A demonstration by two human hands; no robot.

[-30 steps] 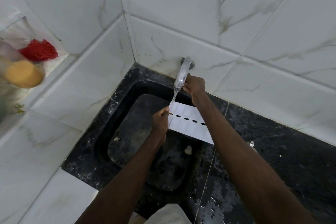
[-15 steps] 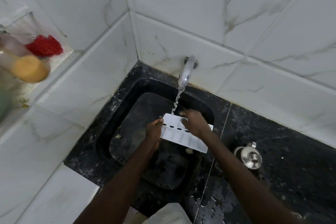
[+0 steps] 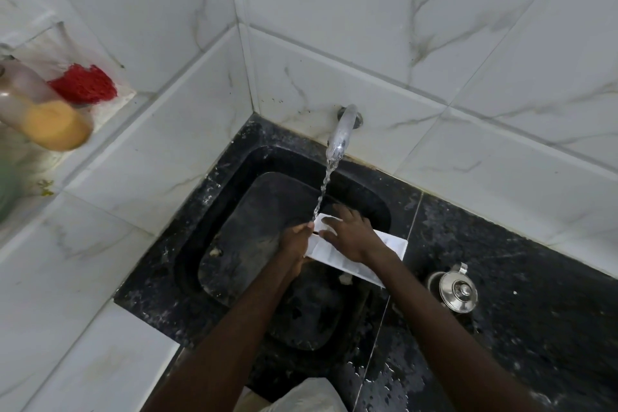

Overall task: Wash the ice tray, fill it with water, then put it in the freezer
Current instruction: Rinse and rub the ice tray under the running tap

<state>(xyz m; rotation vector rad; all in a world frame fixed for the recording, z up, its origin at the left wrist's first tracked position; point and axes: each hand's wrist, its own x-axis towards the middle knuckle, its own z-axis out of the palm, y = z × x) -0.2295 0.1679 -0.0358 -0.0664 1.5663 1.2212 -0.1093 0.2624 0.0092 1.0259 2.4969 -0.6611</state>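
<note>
A white ice tray [image 3: 389, 244] is held over the black sink [image 3: 234, 184], its left end under the stream from the chrome tap [image 3: 341, 134]. My left hand [image 3: 296, 241] grips the tray's left end. Lying flat across the top of the tray is my right hand [image 3: 351, 234], with its fingers spread toward the water. Most of the tray's middle is hidden under that hand.
A small steel lidded pot [image 3: 456, 291] stands on the wet black counter [image 3: 535, 328] right of the sink. On the white ledge at left are a red scrubber [image 3: 83, 84] and a bottle with orange liquid [image 3: 43, 117]. Tiled walls close in behind.
My right hand left the tap and came down onto the ice tray. The water keeps running onto the tray's left end, and the left hand keeps its grip.
</note>
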